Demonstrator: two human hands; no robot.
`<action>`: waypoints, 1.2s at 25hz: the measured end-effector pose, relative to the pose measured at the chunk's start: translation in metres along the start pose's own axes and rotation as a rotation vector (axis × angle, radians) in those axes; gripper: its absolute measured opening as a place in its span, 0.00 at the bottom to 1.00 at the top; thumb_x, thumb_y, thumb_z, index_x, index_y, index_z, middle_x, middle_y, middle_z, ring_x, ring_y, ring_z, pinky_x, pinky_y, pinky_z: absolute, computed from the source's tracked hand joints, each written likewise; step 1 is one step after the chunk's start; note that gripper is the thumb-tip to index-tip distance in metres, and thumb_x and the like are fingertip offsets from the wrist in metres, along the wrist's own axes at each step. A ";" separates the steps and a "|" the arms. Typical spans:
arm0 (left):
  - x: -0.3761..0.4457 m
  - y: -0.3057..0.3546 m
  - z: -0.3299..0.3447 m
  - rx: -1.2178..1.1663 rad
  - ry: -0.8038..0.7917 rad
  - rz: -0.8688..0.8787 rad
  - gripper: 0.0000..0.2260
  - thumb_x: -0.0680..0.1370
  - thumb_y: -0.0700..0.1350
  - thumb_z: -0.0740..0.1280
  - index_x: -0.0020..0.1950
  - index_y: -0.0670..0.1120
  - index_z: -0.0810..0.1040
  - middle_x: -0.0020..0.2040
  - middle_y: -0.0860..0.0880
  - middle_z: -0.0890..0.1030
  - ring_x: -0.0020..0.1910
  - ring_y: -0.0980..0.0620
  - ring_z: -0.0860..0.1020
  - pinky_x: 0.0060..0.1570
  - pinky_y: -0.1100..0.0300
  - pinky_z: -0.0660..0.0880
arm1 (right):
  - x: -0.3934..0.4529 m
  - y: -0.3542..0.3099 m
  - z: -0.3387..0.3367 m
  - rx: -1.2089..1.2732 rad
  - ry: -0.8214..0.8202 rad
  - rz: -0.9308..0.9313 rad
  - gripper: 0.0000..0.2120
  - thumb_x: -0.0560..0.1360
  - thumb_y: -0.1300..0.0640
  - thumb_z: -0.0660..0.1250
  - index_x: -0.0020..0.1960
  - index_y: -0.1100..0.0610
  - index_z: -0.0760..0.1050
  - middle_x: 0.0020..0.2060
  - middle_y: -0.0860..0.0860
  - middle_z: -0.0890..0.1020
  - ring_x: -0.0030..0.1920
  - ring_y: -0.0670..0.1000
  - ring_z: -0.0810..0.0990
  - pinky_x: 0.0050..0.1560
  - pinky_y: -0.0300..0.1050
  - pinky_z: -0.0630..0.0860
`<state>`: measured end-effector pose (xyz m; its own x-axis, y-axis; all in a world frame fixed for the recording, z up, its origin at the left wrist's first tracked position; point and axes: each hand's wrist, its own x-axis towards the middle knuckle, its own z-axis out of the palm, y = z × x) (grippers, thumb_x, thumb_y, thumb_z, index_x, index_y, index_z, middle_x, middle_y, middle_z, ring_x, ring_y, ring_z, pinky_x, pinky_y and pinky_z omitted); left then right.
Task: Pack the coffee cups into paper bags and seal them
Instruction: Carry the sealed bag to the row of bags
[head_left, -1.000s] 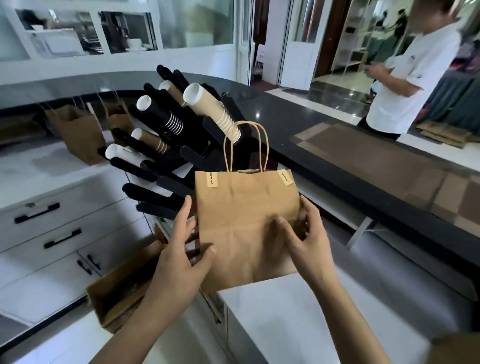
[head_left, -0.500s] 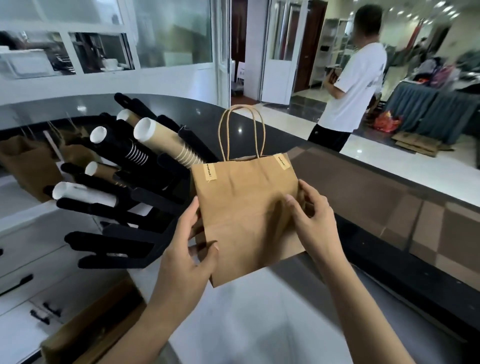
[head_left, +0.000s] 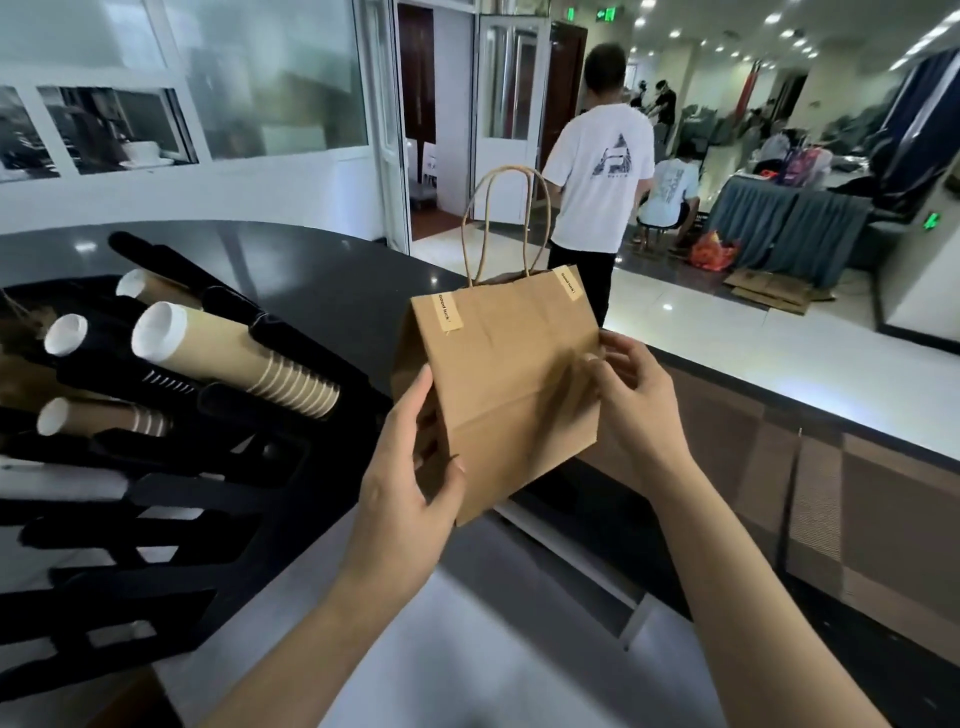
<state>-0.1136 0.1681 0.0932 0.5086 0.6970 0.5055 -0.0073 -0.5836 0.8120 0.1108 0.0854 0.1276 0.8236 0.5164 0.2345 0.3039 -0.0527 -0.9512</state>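
- The kraft paper bag (head_left: 509, 379) is held up in the air, above the near edge of the black worktop (head_left: 311, 270), tilted a little, its twine handles (head_left: 506, 223) standing up.
- Two sticker strips, one (head_left: 449, 312) near the left top corner and one (head_left: 567, 283) near the right, fold over the mouth, so by my reckoning this one is sealed and about to be set down.
- To do that well, I'd keep it upright and level, support the base, and lower it onto a bare part of the worktop without squeezing the sides; whatever is inside is hidden.
- The left hand (head_left: 410, 483) grips the lower left corner, thumb on the front face, fingers curled round behind.
- The right hand (head_left: 631, 395) holds the right edge, fingers loosely bent against the side fold.
- Beside it, paper cup stacks (head_left: 234, 358) lie in a black rack (head_left: 156, 509) at the worktop's left.
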 end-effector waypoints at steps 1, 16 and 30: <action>0.008 -0.004 0.008 0.003 -0.013 0.004 0.42 0.77 0.31 0.71 0.77 0.67 0.58 0.71 0.73 0.66 0.72 0.62 0.69 0.67 0.66 0.71 | 0.009 0.002 -0.001 0.012 0.013 0.015 0.18 0.79 0.53 0.70 0.68 0.50 0.77 0.56 0.46 0.82 0.57 0.42 0.80 0.60 0.41 0.75; 0.085 -0.063 0.109 0.038 -0.080 0.078 0.37 0.76 0.31 0.71 0.80 0.50 0.61 0.76 0.53 0.67 0.76 0.51 0.67 0.72 0.46 0.70 | 0.109 0.058 0.006 0.082 0.099 0.194 0.23 0.79 0.56 0.69 0.73 0.54 0.73 0.67 0.49 0.79 0.68 0.46 0.76 0.70 0.48 0.73; 0.115 -0.084 0.149 0.013 -0.191 0.063 0.42 0.75 0.31 0.71 0.82 0.52 0.55 0.81 0.54 0.59 0.80 0.53 0.60 0.69 0.42 0.72 | 0.120 0.087 0.023 0.021 0.008 0.206 0.20 0.83 0.62 0.60 0.74 0.53 0.71 0.59 0.51 0.81 0.43 0.51 0.84 0.57 0.51 0.81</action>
<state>0.0738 0.2353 0.0395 0.6615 0.5682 0.4895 -0.0335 -0.6296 0.7762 0.2248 0.1618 0.0685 0.8711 0.4898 0.0360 0.1186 -0.1387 -0.9832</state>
